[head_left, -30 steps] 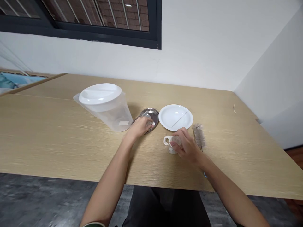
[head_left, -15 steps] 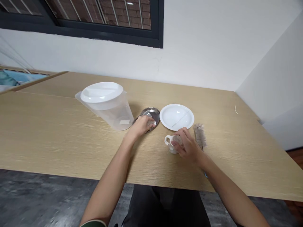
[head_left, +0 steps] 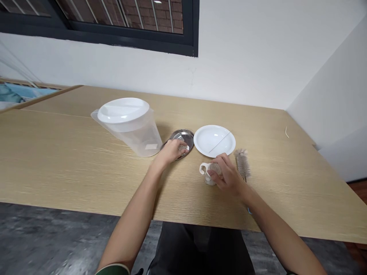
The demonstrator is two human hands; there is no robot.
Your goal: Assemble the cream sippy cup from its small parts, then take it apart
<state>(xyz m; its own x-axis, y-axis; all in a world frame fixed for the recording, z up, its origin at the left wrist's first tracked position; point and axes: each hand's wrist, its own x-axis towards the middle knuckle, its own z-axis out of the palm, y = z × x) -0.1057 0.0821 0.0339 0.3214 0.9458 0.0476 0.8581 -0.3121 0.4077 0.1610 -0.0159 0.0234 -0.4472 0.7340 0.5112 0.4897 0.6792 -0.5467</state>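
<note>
My right hand (head_left: 228, 176) is closed around a small clear bottle (head_left: 210, 181) standing on the table. A white hook-shaped handle (head_left: 202, 169) sticks out from the bottle's left side. My left hand (head_left: 172, 150) reaches over a round metal tray (head_left: 189, 136), its fingers curled round a small clear piece with a white end (head_left: 185, 148); the exact kind is hard to make out. To the tray's right, touching or nearly so, is a white bowl (head_left: 209, 142) with a thin straight rod (head_left: 220, 142) lying across it.
A translucent pitcher (head_left: 137, 135) with a white lid stands left of the tray. Beside my right hand lies a bristle brush (head_left: 242, 163), its handle partly under my forearm. A short pale strip (head_left: 286, 132) lies far right on the wooden table (head_left: 86, 164). A wall rises behind.
Almost nothing differs. Both hands stay in the same places with the same grips; the view has shifted only very slightly.
</note>
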